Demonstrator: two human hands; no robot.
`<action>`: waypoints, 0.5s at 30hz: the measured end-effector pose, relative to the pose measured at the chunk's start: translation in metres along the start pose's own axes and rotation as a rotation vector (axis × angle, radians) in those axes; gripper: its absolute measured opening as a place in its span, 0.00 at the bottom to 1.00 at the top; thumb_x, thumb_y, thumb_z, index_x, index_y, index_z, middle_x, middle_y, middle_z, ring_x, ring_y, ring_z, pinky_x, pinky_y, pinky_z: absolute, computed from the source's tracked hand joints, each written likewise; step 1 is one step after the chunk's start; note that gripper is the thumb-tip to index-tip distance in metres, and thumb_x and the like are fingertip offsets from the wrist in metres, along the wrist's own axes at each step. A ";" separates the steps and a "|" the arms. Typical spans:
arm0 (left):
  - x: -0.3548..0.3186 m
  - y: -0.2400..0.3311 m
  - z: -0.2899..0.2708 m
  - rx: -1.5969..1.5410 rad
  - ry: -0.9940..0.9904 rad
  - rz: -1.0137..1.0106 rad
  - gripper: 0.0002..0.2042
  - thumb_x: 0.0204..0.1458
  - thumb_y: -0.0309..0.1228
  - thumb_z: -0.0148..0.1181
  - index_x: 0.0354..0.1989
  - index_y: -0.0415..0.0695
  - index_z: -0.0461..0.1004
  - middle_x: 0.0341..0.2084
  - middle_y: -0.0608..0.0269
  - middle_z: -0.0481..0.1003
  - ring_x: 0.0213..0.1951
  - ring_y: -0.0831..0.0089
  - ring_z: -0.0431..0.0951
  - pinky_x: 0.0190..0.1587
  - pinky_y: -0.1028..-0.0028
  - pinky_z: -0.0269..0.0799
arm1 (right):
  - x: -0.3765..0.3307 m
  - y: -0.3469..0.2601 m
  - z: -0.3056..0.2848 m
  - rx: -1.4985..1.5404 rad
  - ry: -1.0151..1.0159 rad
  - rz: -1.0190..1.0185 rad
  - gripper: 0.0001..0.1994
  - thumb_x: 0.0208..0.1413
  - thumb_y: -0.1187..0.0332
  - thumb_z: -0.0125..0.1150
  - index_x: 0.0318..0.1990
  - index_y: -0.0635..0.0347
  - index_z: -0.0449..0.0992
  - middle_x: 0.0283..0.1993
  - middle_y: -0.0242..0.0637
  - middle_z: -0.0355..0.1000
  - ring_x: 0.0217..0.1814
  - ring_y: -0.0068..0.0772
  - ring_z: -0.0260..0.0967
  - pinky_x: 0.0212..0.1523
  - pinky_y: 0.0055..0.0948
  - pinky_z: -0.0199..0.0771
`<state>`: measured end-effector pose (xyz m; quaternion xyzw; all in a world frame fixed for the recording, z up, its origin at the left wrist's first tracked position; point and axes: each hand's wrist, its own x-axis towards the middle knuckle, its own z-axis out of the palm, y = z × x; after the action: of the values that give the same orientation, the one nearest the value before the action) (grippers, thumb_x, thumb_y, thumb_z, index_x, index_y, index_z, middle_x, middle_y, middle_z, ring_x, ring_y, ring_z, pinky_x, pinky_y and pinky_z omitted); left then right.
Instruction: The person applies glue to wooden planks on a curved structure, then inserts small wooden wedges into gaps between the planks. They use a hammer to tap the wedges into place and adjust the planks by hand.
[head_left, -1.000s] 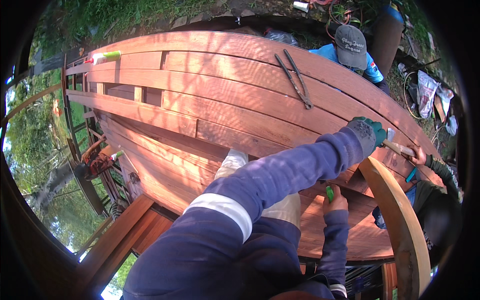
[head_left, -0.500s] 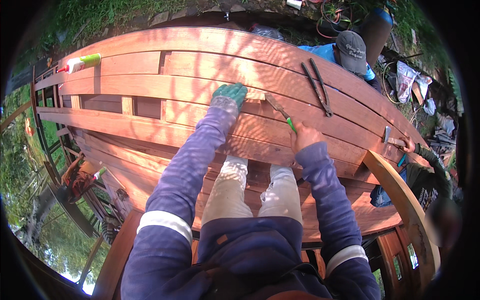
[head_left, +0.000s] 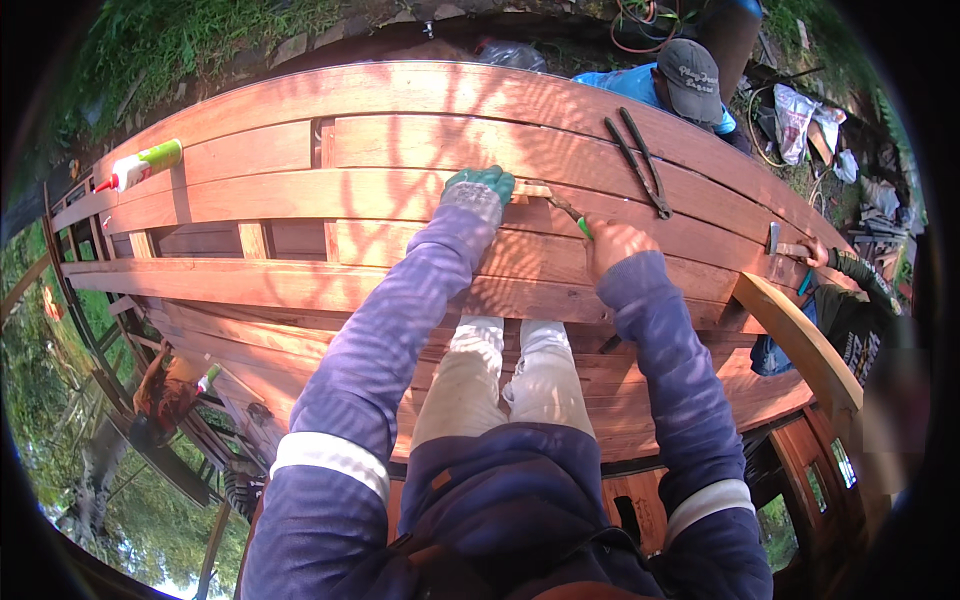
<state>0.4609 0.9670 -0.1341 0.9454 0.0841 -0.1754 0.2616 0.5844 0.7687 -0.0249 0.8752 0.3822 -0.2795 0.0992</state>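
Observation:
My left hand (head_left: 483,187), in a green glove with a grey cuff, is closed on a small pale wood strip (head_left: 532,190) held low over the reddish planks. Bare and closed, my right hand (head_left: 618,247) grips the green handle of a flat-bladed tool (head_left: 566,209). The blade's tip meets the right end of the strip; whether it cuts in, I cannot tell. Long-handled pincers (head_left: 642,165) lie on the planks (head_left: 420,140) beyond my right hand.
A glue bottle (head_left: 145,163) with a red tip lies at the far left. Open gaps (head_left: 200,238) break the planking. At right, a co-worker's hand (head_left: 816,251) holds a hammer (head_left: 785,246) near a curved beam (head_left: 800,330). A capped person (head_left: 690,85) crouches beyond the far edge.
My left hand and the strip have moved slightly right over the planks. My right hand has shifted forward, and the tool's blade looks shorter. The whole view has turned a little.

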 end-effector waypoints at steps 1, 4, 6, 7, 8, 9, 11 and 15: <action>-0.001 -0.001 0.000 -0.043 0.010 0.001 0.20 0.57 0.25 0.54 0.60 0.43 0.71 0.60 0.51 0.73 0.62 0.58 0.73 0.65 0.59 0.64 | 0.002 -0.003 -0.003 -0.033 -0.047 0.012 0.10 0.62 0.62 0.56 0.42 0.54 0.80 0.31 0.47 0.79 0.34 0.52 0.80 0.34 0.48 0.81; -0.010 -0.003 0.004 -0.080 0.127 0.001 0.18 0.57 0.25 0.54 0.57 0.43 0.73 0.57 0.50 0.75 0.59 0.56 0.75 0.63 0.58 0.67 | 0.017 -0.003 -0.015 -0.066 -0.123 0.022 0.12 0.59 0.64 0.59 0.48 0.52 0.81 0.33 0.47 0.80 0.37 0.52 0.80 0.38 0.49 0.81; -0.010 -0.005 0.006 -0.113 0.278 0.081 0.15 0.57 0.25 0.55 0.53 0.42 0.76 0.51 0.49 0.78 0.54 0.53 0.78 0.58 0.57 0.72 | 0.027 0.003 -0.025 0.021 -0.151 -0.034 0.12 0.60 0.65 0.59 0.49 0.52 0.82 0.34 0.48 0.80 0.38 0.52 0.81 0.38 0.47 0.82; -0.008 -0.006 0.006 -0.121 0.261 0.078 0.14 0.57 0.25 0.55 0.52 0.42 0.76 0.50 0.50 0.78 0.53 0.53 0.78 0.57 0.57 0.72 | 0.032 0.007 -0.030 0.048 -0.175 -0.040 0.12 0.60 0.65 0.59 0.48 0.53 0.82 0.35 0.49 0.80 0.39 0.52 0.81 0.40 0.47 0.81; -0.005 -0.008 0.004 -0.123 0.233 0.078 0.14 0.56 0.25 0.56 0.51 0.42 0.76 0.48 0.51 0.78 0.52 0.53 0.78 0.56 0.57 0.73 | 0.037 0.010 -0.035 0.077 -0.199 -0.046 0.12 0.59 0.65 0.58 0.48 0.54 0.82 0.36 0.50 0.80 0.40 0.52 0.80 0.42 0.46 0.81; -0.001 -0.009 0.003 -0.144 0.222 0.063 0.14 0.55 0.25 0.58 0.50 0.43 0.76 0.45 0.53 0.79 0.49 0.53 0.79 0.53 0.57 0.74 | 0.042 0.012 -0.039 0.107 -0.209 -0.073 0.12 0.59 0.65 0.58 0.47 0.55 0.83 0.37 0.51 0.80 0.42 0.52 0.80 0.44 0.46 0.81; 0.010 -0.016 -0.003 -0.245 0.178 0.041 0.13 0.54 0.27 0.60 0.49 0.44 0.77 0.44 0.54 0.79 0.48 0.53 0.79 0.52 0.57 0.74 | 0.055 0.014 -0.049 0.097 -0.287 -0.079 0.13 0.59 0.64 0.58 0.47 0.56 0.83 0.39 0.52 0.80 0.45 0.53 0.80 0.48 0.45 0.79; 0.031 -0.027 -0.008 -0.321 -0.068 -0.147 0.11 0.57 0.34 0.61 0.48 0.53 0.80 0.42 0.54 0.81 0.45 0.53 0.81 0.48 0.58 0.75 | 0.067 0.012 -0.064 0.082 -0.399 -0.060 0.13 0.60 0.65 0.58 0.48 0.57 0.83 0.43 0.53 0.80 0.49 0.53 0.79 0.54 0.45 0.77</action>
<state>0.4854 0.9963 -0.1521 0.8763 0.1710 -0.2105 0.3982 0.6564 0.8257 -0.0104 0.7941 0.3692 -0.4654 0.1288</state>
